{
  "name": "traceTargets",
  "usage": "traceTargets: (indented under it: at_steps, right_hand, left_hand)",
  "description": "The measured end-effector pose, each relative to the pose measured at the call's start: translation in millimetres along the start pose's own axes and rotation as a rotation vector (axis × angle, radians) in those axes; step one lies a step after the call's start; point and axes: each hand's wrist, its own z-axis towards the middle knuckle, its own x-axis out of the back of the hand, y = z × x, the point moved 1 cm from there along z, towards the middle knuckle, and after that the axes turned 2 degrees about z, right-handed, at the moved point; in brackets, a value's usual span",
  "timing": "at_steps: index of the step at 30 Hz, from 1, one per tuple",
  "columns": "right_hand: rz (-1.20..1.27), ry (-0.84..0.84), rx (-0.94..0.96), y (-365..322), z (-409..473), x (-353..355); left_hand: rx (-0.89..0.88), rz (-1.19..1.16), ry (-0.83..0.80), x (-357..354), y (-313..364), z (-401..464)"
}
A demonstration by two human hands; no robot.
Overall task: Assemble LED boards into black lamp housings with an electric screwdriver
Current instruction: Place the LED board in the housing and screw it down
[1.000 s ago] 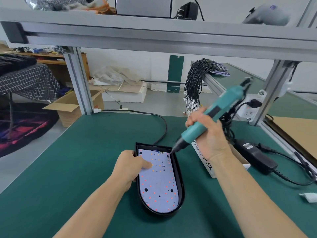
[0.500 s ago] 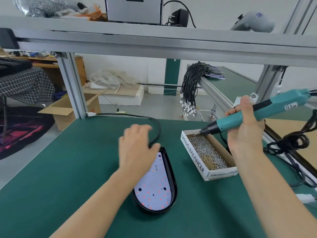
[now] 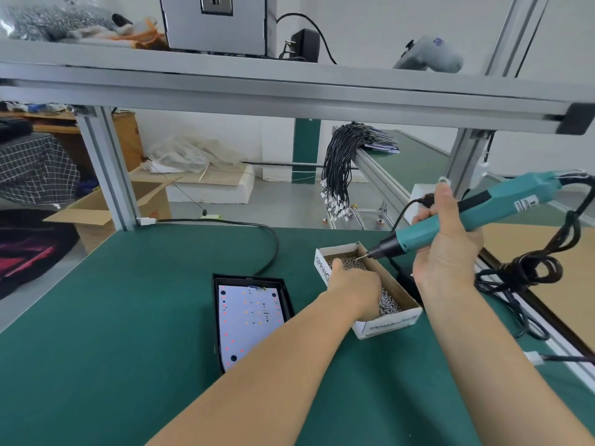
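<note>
Screw-fetching step: the left hand (image 3: 354, 284) is dipped into the screw box (image 3: 391, 323), grasp not discernible; the electric screwdriver (image 3: 463, 217) is gripped by the right hand (image 3: 446, 249). Next, 1 screw is to be seated on the LED board (image 3: 246, 320).

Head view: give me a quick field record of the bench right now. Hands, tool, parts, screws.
left hand: reaching into the screw box, fingers down among the screws; whether it has one pinched is hidden
right hand: grips the electric screwdriver, held clear of the bench
bit tip: points down-left, over the far end of the screw box
screw box: open cardboard box of small silver screws, right of the housing
lamp housing: black, flat on the green mat, neither hand on it
LED board: white, seated inside the housing
</note>
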Motion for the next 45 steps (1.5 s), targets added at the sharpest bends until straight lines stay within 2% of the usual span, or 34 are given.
traceTargets:
  at_steps: [3,9,13,16,19,22,26,32,35,39,45]
  right_hand:
    - [-0.01,0.008,0.005,-2,3,3]
    - [-0.028,0.013,-0.01,-2,4,9]
    - [-0.04,0.01,-0.013,-3,3,9]
    - [-0.021,0.006,-0.013,-7,4,8]
    - [0.022,-0.013,-0.002,-14,5,5]
    - [0.118,-0.057,-0.089,-17,0,1]
    - [0.248,-0.177,-0.268,-9,-22,-16]
    - [0.306,-0.256,-0.421,15,-60,-48]
    - [0.361,-0.284,-0.473,25,-73,-59]
    - [0.384,-0.321,-0.461,32,-82,-68]
    - [0.347,-0.34,-0.44,35,-84,-73]
  left_hand:
    - [-0.031,-0.039,-0.056,-1,3,5]
    - [-0.058,-0.133,-0.037,-7,1,4]
    - [-0.022,-0.262,0.03,-9,-3,2]
    - [0.046,-0.519,0.135,-3,-12,-2]
    - [0.108,-0.953,0.232,10,-30,-18]
    - [0.139,-1.345,0.266,24,-59,-45]
    - [0.187,-1.571,0.318,33,-99,-88]
    - [0.259,-1.641,0.43,20,-128,-140]
    - [0.279,-1.757,0.454,16,-134,-151]
    - [0.259,-1.886,0.454,12,-139,-158]
    - [0.257,-1.892,0.445,9,-142,-163]
